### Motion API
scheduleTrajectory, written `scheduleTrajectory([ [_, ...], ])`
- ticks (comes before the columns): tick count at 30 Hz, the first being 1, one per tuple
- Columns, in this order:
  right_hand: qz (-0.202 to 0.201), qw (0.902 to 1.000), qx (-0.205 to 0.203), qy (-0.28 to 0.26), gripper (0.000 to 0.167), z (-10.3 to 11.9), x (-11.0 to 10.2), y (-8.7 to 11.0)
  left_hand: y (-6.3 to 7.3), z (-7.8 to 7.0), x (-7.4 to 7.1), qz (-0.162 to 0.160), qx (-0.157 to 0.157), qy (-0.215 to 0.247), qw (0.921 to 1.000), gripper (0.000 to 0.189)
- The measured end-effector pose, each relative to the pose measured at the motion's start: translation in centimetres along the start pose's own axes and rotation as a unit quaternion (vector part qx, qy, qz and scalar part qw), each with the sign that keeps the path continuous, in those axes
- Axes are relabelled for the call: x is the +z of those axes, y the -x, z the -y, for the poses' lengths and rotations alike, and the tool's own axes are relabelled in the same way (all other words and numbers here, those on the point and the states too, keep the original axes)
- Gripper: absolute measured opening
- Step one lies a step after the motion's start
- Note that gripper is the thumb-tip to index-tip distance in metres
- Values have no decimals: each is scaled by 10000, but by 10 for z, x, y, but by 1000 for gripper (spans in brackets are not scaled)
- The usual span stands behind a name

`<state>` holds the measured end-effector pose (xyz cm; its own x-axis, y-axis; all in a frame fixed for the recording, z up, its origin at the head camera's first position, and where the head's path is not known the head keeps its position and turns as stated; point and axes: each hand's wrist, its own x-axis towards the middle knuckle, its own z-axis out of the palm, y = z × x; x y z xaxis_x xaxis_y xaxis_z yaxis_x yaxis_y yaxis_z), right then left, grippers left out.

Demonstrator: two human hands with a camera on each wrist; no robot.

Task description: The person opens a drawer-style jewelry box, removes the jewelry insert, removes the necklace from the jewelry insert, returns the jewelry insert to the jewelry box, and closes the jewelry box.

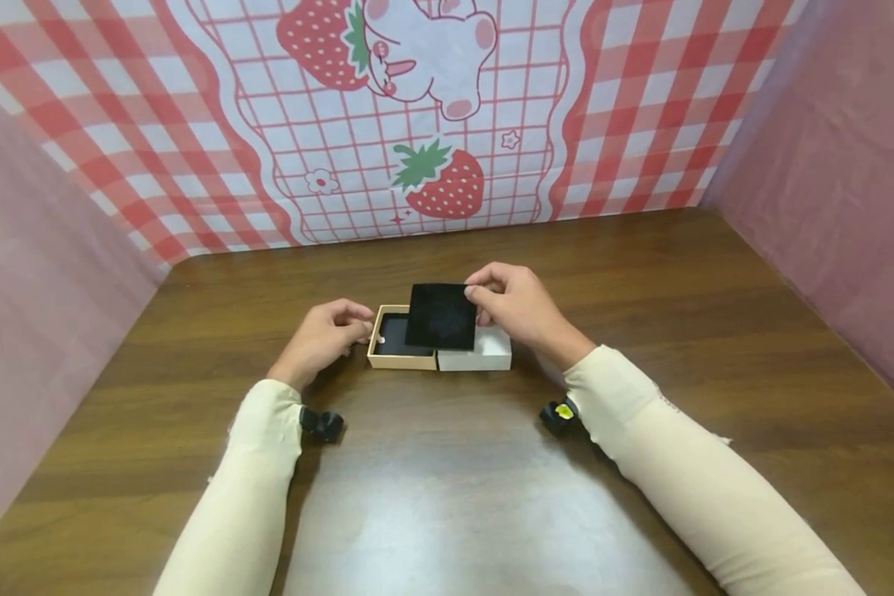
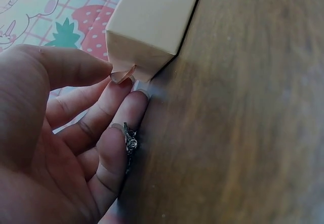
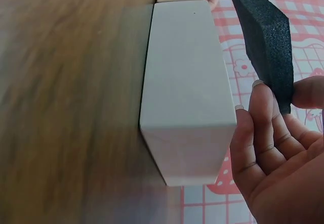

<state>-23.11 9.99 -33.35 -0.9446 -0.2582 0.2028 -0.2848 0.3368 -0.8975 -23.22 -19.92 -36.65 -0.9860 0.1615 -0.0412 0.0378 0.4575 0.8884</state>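
Observation:
In my right hand [image 1: 517,306] is a black foam pad [image 1: 439,319], pinched at its right edge between thumb and fingers. The pad hangs tilted above a small tan box [image 1: 402,362] and the white box part [image 1: 484,362] beside it. A dark insert [image 1: 395,331] lines the tan box, with a small pale tab showing. At the box's left end, my left hand [image 1: 328,335] has thumb and forefinger at its corner. Its lower fingers curl by an ornate silver piece [image 2: 130,142], apparently jewellery, which they seem to hold; most of it is hidden.
Both box parts stand side by side on a brown wooden table [image 1: 454,463]. A strawberry-patterned cloth [image 1: 417,124] hangs behind it, and pinkish walls [image 1: 827,165] flank the sides. Small black cameras [image 1: 322,425] sit on both wrists.

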Motion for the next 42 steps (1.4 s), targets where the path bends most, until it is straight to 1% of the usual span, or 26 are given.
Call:
scheduleTrajectory([
  [6,63,9999,86,-69,17,2,7,-5,1,1,-1,14,-97,-5,10000,25],
  [14,87,9999,133,-13,16,2,11,-13,1,2,-4,121,-33,-17,9999,30],
  [18,146,9998,143,26,17,1,12,-13,2,2,-4,140,-39,13,9999,30],
  [22,137,9996,238,30,17,2,12,-14,2,2,-3,142,-29,-7,9999,28],
  [27,66,9992,358,172,17,5,12,-16,0,2,-1,84,-24,-33,10000,27],
  [30,87,9986,396,353,18,8,15,-19,-1,4,-1,50,-22,-23,10000,27],
  [36,65,9974,498,521,17,8,20,-19,-2,5,-1,106,2,55,9999,27],
  [39,41,9973,495,534,17,9,23,-20,-2,6,0,92,25,100,9999,27],
  [42,83,9966,488,666,19,11,24,-21,-2,5,0,55,42,139,9999,26],
])
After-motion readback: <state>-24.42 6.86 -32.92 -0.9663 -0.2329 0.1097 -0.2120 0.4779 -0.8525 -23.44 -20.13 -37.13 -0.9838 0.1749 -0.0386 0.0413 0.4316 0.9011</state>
